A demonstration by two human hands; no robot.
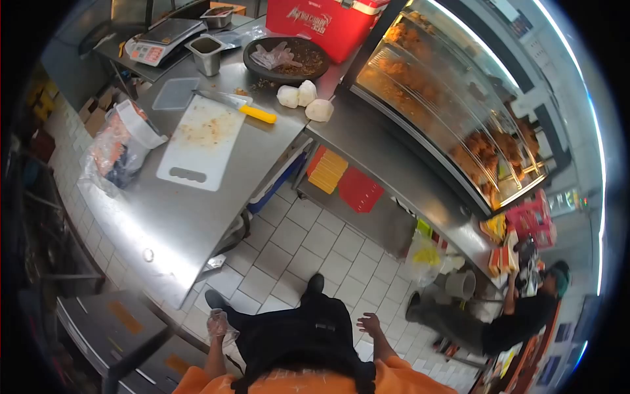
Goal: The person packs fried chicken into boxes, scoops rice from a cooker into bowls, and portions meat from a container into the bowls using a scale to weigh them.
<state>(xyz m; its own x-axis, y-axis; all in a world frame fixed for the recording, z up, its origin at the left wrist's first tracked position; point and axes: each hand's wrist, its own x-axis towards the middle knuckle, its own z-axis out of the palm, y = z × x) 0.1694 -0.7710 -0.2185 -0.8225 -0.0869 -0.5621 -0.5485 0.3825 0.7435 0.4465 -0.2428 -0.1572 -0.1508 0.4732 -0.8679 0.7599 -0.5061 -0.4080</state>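
Note:
My left hand hangs low beside my dark apron, wrapped in clear plastic like a loose disposable glove; its fingers are blurred under the film. On the other side, my right hand is bare and holds nothing, fingers apart. Both are off the steel table. On that table lies a white cutting board with brownish crumbs. A knife with a yellow handle rests across its far end. Several white peeled vegetables sit near a dark round bowl, which holds a crumpled clear glove.
Left on the table are a plastic bag with orange contents and a white tub. Behind stand a metal container, a scale and a red cooler. A glass case of fried food lines the right counter. Another person works there.

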